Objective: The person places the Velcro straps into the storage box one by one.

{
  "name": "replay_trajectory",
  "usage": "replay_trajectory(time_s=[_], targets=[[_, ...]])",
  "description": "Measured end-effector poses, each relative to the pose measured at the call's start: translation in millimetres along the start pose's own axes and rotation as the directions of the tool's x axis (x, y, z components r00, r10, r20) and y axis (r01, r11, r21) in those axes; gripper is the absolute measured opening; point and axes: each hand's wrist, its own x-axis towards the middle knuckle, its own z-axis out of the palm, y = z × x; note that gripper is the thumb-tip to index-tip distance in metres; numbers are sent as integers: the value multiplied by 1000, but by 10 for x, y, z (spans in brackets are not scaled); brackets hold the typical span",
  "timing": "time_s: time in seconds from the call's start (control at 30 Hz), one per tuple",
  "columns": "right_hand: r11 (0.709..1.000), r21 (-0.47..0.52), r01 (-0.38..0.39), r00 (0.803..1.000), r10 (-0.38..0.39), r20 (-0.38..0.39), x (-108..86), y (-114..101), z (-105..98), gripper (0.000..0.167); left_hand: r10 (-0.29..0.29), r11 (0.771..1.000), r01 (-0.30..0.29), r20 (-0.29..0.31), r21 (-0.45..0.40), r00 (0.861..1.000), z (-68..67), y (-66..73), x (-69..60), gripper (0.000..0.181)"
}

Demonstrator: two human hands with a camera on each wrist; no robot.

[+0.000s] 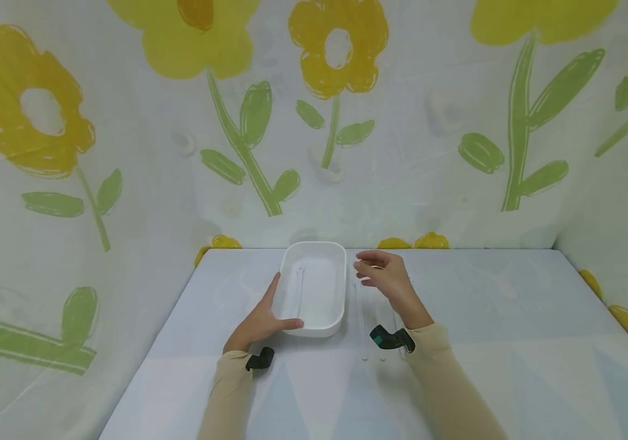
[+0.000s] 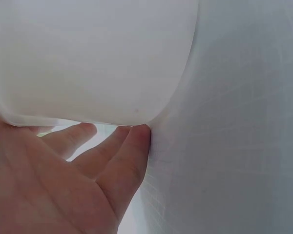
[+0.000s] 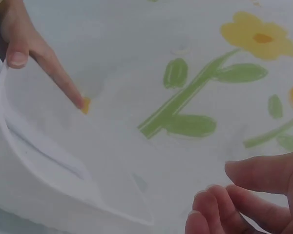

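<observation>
A white rectangular tub (image 1: pixel 319 330) with rounded corners stands on the table, its open top up. My left hand (image 1: pixel 261 324) holds its near left corner, thumb at the near rim and fingers along the left wall. In the left wrist view the fingers (image 2: pixel 129 161) press against the tub's wall. Inside the tub lies a thin, whitish, stick-like item (image 1: pixel 300 290), its kind unclear. Just right of the tub, my right hand (image 1: pixel 388 278) hovers with fingers loosely bent. The right wrist view shows a gap between its thumb and fingers (image 3: pixel 215 209), with nothing visible in it.
On the table (image 1: pixel 209 293) right of the tub lie faint, thin, clear items (image 1: pixel 359 311), partly under the right forearm. Two small round pale bits (image 1: pixel 365 359) lie nearer. A flower-printed curtain (image 1: pixel 391 153) stands behind the table and at both sides.
</observation>
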Motion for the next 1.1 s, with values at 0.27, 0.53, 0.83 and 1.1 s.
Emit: replay_trajectory(time_s=[0.27,0.53,0.83,1.1], targets=[[994,-90,55,996,-60,-63,-137,72,-334,37,-2,1000,2,-4,9,1000,8,-6,-14,136],[986,-156,62,990,-80,-114,-218,172,-562,39,-14,1000,14,1,11,1000,2,9,-22,136],[974,-226,-22,982,-21,-185,-257,230,-674,43,-10,1000,10,0,4,1000,0,-12,-1,136],[959,-278,-49,976,-12,-216,-219,367,-771,45,-18,1000,18,-3,6,1000,9,-39,6,137]])
